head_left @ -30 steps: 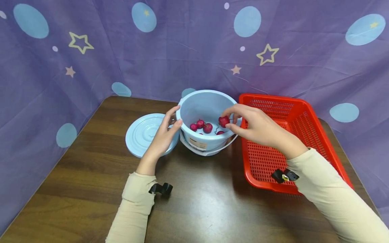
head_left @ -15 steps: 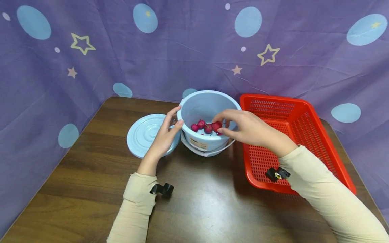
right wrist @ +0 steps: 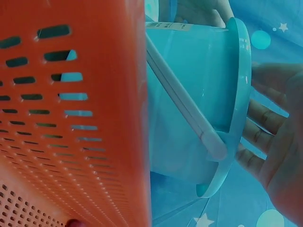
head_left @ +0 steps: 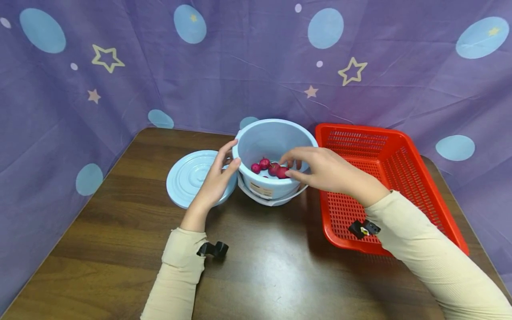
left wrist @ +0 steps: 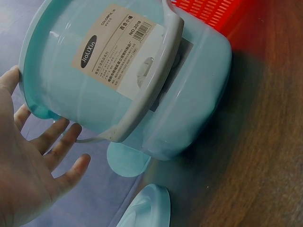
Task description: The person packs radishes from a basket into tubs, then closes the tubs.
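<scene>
A light blue bucket (head_left: 276,185) stands upright at the back of the table, with several red cherries (head_left: 264,164) on its floor. Straight fingers of my left hand (head_left: 215,180) touch the left side of its rim; the left wrist view shows them spread against the bucket wall (left wrist: 94,61). Over the right rim reaches my right hand (head_left: 326,166), fingers and thumb apart and relaxed. One cherry (head_left: 282,172) lies just below its thumb tip, apparently free of the fingers. The right wrist view shows this hand (right wrist: 279,137) across the rim, its fingertips hidden inside.
A red slotted basket (head_left: 340,244) stands right of the bucket, under my right forearm. The round blue lid (head_left: 184,178) lies on the table to the left. A dark red item (right wrist: 75,223) shows at the basket's bottom. Behind hangs a purple patterned cloth (head_left: 256,66).
My right hand has carried a cherry down and left into the bucket, and its fingers have loosened from it. The left hand has stayed at the rim.
</scene>
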`<state>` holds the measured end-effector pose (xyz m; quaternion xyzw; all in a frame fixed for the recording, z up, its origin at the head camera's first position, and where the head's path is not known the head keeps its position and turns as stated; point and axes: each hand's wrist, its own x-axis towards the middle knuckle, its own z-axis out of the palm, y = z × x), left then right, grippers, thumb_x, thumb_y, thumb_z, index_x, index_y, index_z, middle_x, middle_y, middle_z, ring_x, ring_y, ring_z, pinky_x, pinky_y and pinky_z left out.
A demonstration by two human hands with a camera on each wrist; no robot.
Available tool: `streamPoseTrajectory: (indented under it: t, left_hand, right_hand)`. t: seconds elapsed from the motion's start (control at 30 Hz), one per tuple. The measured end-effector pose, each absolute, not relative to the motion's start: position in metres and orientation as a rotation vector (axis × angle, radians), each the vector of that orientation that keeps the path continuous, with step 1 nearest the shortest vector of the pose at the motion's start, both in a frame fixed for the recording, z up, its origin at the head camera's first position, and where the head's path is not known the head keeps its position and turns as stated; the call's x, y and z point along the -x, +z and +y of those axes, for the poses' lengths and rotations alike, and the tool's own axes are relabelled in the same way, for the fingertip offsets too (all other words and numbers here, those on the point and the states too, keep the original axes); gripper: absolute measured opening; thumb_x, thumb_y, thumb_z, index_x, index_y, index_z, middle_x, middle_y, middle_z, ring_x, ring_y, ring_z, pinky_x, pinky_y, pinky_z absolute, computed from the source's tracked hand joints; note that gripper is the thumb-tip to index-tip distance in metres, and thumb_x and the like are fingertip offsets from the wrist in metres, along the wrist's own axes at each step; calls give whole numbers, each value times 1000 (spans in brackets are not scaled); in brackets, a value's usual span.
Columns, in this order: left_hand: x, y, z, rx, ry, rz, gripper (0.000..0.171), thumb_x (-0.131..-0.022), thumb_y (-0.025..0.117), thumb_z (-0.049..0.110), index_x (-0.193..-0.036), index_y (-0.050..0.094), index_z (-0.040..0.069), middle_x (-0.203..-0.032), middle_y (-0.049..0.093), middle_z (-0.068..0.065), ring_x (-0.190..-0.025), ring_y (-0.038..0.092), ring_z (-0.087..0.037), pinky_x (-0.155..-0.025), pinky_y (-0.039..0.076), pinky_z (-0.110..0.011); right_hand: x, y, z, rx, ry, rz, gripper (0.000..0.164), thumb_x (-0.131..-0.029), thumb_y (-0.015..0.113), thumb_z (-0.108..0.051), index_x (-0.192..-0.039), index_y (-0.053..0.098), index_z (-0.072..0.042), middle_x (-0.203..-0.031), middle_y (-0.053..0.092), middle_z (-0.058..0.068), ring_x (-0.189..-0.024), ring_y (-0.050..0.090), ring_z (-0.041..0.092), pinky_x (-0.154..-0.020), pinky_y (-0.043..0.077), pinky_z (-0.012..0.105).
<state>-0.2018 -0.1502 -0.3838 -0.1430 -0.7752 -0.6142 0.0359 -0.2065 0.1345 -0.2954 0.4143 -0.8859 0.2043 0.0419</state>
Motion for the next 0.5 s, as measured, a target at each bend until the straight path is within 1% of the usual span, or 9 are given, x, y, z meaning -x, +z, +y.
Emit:
streamPoseTrajectory:
  t: [0.17, 0.33, 0.5]
  left_hand:
    - [202, -384, -151, 446, -1895, -2381, 52, -104, 48, 35, -154, 32, 29, -145, 41, -13, -130, 41, -29, -105, 36, -52]
    - [202, -384, -151, 446, -1895, -2385, 52, -104, 48, 36, -154, 32, 30, -145, 40, -12, -131, 41, -29, -106, 36, -52]
    - [202, -384, -151, 442, -1892, -2384, 53, -104, 49, 37, -154, 33, 30, -145, 41, -12, -131, 41, -29, -106, 36, -52]
  right_hand:
    - [207, -294, 136, -1241, 618, -2709, 23, -91, 73, -24, -114, 69, -23, -91, 63, -11, -84, 56, 6, -68, 48, 29]
    - [207, -292, 140, -1209, 632, -2713, 22, -92, 72, -24, -114, 69, -23, -92, 63, -12, -85, 57, 6, -70, 48, 29]
    - [208, -290, 147, -1172, 676, -2714, 25, -92, 73, -22, -117, 69, -20, -97, 64, -10, -87, 58, 9, -71, 50, 31]
